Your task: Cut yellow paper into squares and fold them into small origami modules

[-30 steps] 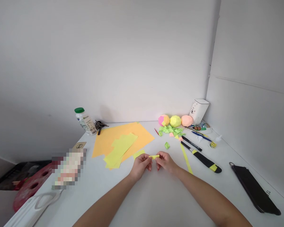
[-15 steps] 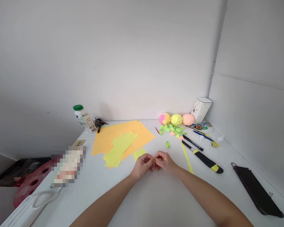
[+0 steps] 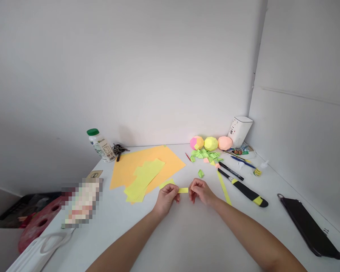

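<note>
Fingers of the left hand (image 3: 166,198) pinch one end of a small yellow paper (image 3: 183,190), there between the two hands above the worktop (image 3: 170,241)! The right hand (image 3: 201,192) curls just beside the free end; whether its fingers press together, I can't tell. Beyond them, a green folded paper (image 3: 201,173); to the right, a yellow strip (image 3: 224,187), then a knife (image 3: 247,191). Leftward, yellow sheets (image 3: 149,175) lie on an orange sheet (image 3: 121,166); at the back, three balls (image 3: 211,143) in a row.
</note>
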### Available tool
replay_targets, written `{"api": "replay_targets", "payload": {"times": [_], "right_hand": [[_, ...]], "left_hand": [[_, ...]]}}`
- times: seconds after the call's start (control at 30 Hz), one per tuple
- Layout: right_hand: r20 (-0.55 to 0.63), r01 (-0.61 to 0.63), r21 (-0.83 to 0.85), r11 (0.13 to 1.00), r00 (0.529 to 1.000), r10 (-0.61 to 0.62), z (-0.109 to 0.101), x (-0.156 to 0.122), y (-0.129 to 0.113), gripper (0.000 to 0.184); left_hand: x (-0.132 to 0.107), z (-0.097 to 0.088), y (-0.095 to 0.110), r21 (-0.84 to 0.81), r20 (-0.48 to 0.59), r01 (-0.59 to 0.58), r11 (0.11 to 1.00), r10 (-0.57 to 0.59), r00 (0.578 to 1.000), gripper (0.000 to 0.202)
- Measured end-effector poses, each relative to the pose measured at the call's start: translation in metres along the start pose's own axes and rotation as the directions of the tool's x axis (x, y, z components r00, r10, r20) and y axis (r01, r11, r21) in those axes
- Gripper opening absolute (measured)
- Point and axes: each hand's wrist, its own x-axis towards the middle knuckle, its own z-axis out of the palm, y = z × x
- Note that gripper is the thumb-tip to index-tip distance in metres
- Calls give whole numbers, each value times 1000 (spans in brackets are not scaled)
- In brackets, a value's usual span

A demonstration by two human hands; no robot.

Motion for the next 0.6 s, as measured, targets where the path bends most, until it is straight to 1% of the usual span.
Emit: {"api": "replay_targets", "payload": {"times": [0.13,0.23,0.33,0.47,0.53,0.6], "right_hand": [[37,-2,13,1000,999,2,4,2,2,23],[38,5,5,1000,999,-5,7,3,5,30],[4,17,25,1000,1000,-17,5,4,6,33],[-83,43,59,997,996,-38,-1,8,5,34],[-103,46,58,997,994,-40,-2,9,5,33],[-98,45,46,998,994,-40,-1,9,6,31]], "left_hand": [[2,1,0,-62,16,10,998,-9,1000,26],[2,3,-1,-95,36,18,995,-14,999,26],[2,2,-2,-138,41,18,990,-12,999,27],[6,-3,1,-218,34,14,976,-6,999,29],[9,-6,3,-241,62,38,970,-24,998,30],[11,-8,4,-247,104,73,966,-48,993,32]]}}
